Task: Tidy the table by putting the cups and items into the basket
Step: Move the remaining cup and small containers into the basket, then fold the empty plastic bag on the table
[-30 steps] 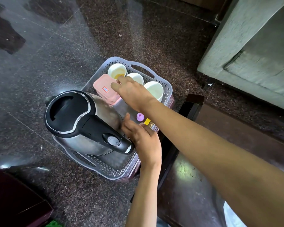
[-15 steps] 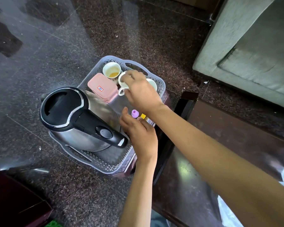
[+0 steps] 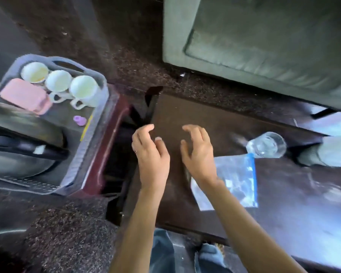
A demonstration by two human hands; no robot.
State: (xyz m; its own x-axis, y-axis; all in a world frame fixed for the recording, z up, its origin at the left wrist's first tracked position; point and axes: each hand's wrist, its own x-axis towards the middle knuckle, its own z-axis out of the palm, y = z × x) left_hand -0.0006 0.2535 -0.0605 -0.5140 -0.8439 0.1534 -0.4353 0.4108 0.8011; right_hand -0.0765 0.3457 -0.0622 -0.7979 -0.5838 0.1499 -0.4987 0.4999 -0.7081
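The glass [image 3: 266,144] stands on the dark table [image 3: 185,111], far to the right of the basket [image 3: 103,89] and apart from both hands. The plastic bag [image 3: 236,180] lies flat just in front of the glass, still further from the basket than the hands are, and its left edge is under the right wrist.

The right hand [image 3: 200,156] hovers over the table between basket and glass. Its fingers [image 3: 191,131] are loosely curled and spread, holding nothing. The left hand [image 3: 153,156] is just beside it on the basket side, over the table's edge, with its fingers [image 3: 144,131] loosely bent and also empty.

Inside the basket three white cups [image 3: 58,79] stand in a row along the far wall. A pink box [image 3: 24,96] is in front of them, a small purple piece [image 3: 79,120] is near the right wall, and a kettle [image 3: 18,146] fills the near end. The basket rests on a dark red stool [image 3: 106,142]. A grey sofa [image 3: 264,46] stands beyond, far to the basket's right. The whole view is motion-blurred.
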